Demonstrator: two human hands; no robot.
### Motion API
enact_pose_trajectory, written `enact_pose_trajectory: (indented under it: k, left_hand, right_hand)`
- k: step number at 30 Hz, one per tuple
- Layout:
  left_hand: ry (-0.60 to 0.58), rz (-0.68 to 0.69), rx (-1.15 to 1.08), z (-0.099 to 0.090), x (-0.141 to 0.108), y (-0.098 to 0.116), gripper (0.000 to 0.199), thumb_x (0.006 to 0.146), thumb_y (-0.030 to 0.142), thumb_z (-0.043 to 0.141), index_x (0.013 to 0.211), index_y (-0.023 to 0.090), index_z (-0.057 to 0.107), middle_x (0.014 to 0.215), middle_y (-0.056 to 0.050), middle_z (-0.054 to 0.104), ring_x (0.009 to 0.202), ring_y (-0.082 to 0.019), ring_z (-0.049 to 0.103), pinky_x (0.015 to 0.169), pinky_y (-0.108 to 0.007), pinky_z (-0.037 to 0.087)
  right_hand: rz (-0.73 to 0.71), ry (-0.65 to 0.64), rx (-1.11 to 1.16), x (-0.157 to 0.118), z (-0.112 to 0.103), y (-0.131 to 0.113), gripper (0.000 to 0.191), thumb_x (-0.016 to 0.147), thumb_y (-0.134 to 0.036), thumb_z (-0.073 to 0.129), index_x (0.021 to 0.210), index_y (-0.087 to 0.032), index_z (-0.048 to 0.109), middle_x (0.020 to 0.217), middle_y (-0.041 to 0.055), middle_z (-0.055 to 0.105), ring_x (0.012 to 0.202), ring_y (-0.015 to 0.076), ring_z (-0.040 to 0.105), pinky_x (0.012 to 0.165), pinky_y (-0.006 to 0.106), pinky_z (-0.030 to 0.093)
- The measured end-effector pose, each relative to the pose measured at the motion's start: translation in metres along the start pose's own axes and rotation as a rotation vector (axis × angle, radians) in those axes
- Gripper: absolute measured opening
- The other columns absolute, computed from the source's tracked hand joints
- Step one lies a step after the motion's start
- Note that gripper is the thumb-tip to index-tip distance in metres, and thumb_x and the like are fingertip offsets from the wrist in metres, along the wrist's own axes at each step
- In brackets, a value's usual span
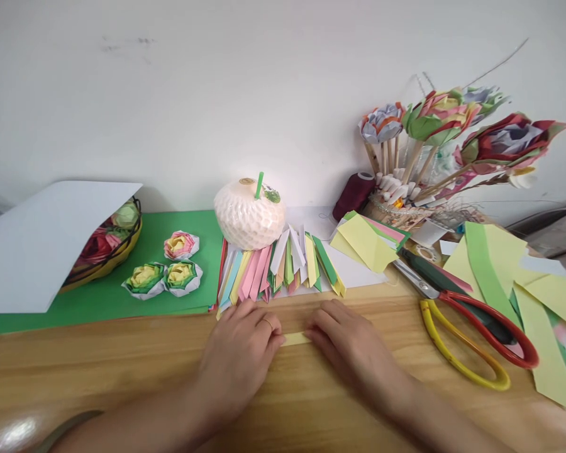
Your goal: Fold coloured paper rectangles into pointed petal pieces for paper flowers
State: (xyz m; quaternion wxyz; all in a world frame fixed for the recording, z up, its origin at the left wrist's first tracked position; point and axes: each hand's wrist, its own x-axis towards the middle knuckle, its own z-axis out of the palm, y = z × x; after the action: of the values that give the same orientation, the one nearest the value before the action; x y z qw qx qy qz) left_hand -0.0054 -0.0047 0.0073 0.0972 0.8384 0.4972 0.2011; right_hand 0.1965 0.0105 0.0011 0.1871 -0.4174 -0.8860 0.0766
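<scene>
A narrow folded strip of pale yellow paper (296, 339) stretches between my two hands, low over the wooden table. My left hand (243, 352) is closed on its left end, a ring on one finger. At the other end my right hand (346, 343) pinches the strip, fingers bent. Both fingertips cover the strip's ends. Just beyond my hands lies a row of folded paper strips (255, 274) in pink, yellow, green, white and blue. A white textured, round ornament (249, 215) with a green straw-like stick stands behind this row.
Red-and-yellow-handled scissors (481, 321) lie to the right, near loose yellow paper sheets (547, 340). Three paper flowers (182, 244) sit on green paper (170, 223) at left. White sheets (42, 245) cover part of a basket (132, 236). Paper flowers on sticks (443, 116) and a dark thread spool (353, 195) stand back right.
</scene>
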Motion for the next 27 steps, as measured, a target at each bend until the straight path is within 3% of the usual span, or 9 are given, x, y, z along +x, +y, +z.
enact_pose_trajectory:
  k: [6,11,14,22,27]
  left_hand:
    - [-0.008,0.016,0.089,0.004,-0.001,-0.002,0.007,0.085,0.015,0.052,0.079,0.018,0.056,0.082,-0.002,0.058,0.078,-0.021,0.054,0.067,-0.033,0.044]
    - [-0.014,0.081,0.016,0.006,-0.002,-0.003,0.013,0.087,0.012,0.048,0.079,0.017,0.057,0.082,-0.002,0.057,0.079,-0.02,0.052,0.068,-0.034,0.045]
    - [0.003,0.095,-0.038,0.005,-0.001,-0.002,0.007,0.086,0.015,0.052,0.083,0.016,0.059,0.086,-0.004,0.058,0.081,-0.021,0.052,0.07,-0.034,0.046]
    - [0.128,0.159,-0.277,0.006,-0.004,-0.003,0.021,0.092,0.017,0.043,0.077,0.017,0.059,0.071,-0.001,0.061,0.072,-0.016,0.056,0.065,-0.027,0.044]
    - [0.108,0.154,-0.296,0.007,-0.005,0.0,0.025,0.094,0.026,0.042,0.078,0.017,0.06,0.067,-0.001,0.063,0.064,-0.015,0.059,0.06,-0.024,0.043]
  right_hand:
    - [-0.004,0.003,0.05,0.001,0.003,0.002,0.01,0.085,-0.014,0.056,0.079,-0.019,0.051,0.081,0.0038,0.056,0.076,0.0188,0.052,0.063,0.029,0.046]
    - [-0.047,-0.052,0.094,-0.003,0.001,0.003,0.013,0.082,-0.013,0.061,0.079,-0.019,0.05,0.083,0.0046,0.056,0.08,0.0206,0.051,0.068,0.033,0.046]
    - [-0.081,-0.014,0.106,-0.005,0.0,0.003,0.011,0.086,-0.014,0.055,0.079,-0.018,0.049,0.081,0.0044,0.056,0.077,0.0196,0.05,0.065,0.031,0.045]
    - [-0.097,0.061,0.23,-0.006,-0.005,-0.004,0.011,0.094,-0.023,0.045,0.09,-0.017,0.053,0.079,0.0047,0.062,0.071,0.0162,0.055,0.062,0.026,0.043]
    - [-0.133,0.059,0.292,-0.006,-0.003,-0.009,0.018,0.095,-0.02,0.043,0.085,-0.017,0.058,0.07,0.0022,0.062,0.064,0.0129,0.056,0.06,0.023,0.041]
